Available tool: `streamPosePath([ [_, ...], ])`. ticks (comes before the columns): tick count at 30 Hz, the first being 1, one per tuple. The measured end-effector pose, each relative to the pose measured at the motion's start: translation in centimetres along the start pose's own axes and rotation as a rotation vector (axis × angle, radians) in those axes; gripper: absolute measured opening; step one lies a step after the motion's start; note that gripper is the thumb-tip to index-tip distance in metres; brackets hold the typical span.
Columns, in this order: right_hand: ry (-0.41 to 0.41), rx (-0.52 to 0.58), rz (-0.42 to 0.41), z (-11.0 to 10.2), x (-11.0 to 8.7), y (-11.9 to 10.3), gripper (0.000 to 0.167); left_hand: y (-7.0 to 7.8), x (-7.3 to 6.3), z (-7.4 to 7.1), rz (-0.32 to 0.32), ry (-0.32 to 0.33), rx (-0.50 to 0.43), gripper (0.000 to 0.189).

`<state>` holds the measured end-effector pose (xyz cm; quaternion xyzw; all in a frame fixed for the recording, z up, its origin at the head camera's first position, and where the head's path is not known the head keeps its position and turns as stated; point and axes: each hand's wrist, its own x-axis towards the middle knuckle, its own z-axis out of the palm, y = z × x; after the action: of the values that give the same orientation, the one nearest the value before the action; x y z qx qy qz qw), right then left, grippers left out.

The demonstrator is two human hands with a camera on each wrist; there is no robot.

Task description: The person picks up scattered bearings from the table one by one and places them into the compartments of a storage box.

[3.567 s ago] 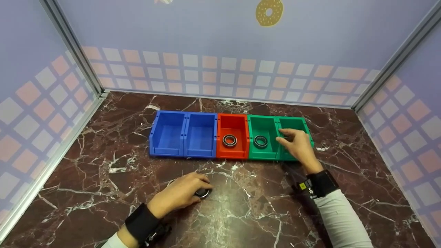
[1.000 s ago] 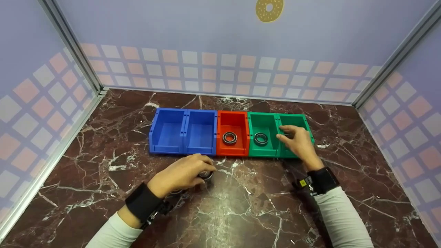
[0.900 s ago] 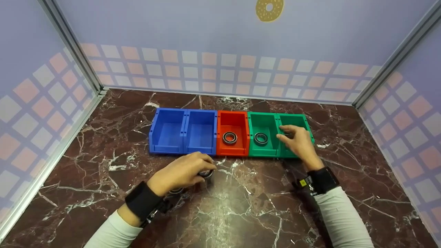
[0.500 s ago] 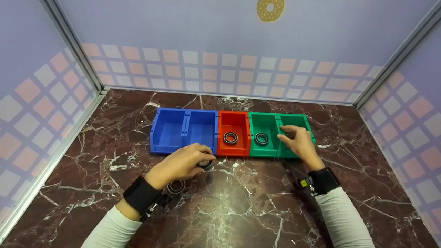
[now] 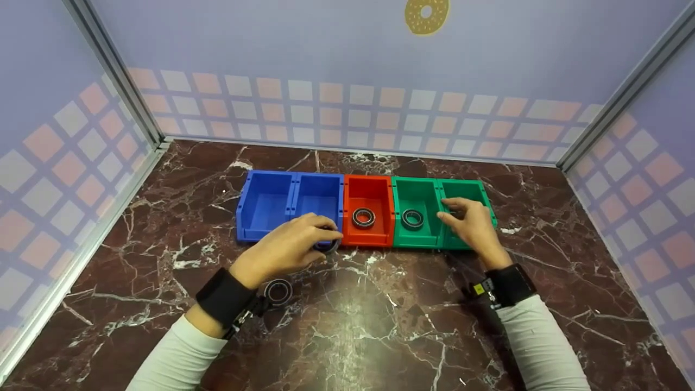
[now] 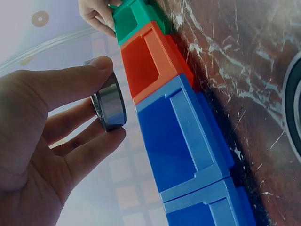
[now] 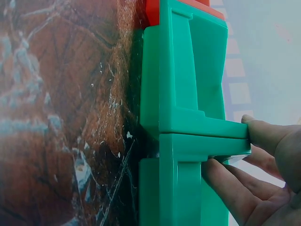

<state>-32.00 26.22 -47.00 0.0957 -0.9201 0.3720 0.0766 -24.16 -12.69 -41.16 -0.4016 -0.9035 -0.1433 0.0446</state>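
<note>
My left hand pinches a ball bearing between thumb and fingertips, with the bearing's metal side wall facing the left wrist camera. In the head view that hand overlaps the front of the right-hand blue bin. A second bearing lies flat on the table below the left hand. My right hand grips the walls where the two green bins meet, thumb on one side and fingers on the other. One bearing lies in the red bin, another bearing in the left green bin.
The bins stand side by side in one row on a dark red marbled table. At the row's left end is another blue bin; the right green bin ends the row. Patterned panels enclose the back and both sides.
My left hand has picked up the bearing from the table and moved it forward to the right-hand blue bin's front. The bearing left on the table has come into view. My right hand stays put.
</note>
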Motion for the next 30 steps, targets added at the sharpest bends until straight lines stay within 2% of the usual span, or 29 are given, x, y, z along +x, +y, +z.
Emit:
streamPosePath([
  [3,0.002,-0.004,-0.001,0.0,0.0,0.0,0.041,-0.3,0.2,-0.2,-0.006,0.012,0.004,0.049],
  [11,0.017,-0.014,-0.002,0.0,0.0,0.0,0.04,-0.8,0.7,-1.0,0.041,0.055,0.054,0.052],
  [21,0.03,-0.013,-0.011,-0.1,0.0,0.0,0.039,-1.8,1.7,-1.5,0.017,0.05,0.03,0.051],
  [30,-0.007,-0.009,-0.002,-0.1,0.0,-0.1,0.041,-2.6,2.2,-1.8,-0.015,0.077,-0.004,0.048],
])
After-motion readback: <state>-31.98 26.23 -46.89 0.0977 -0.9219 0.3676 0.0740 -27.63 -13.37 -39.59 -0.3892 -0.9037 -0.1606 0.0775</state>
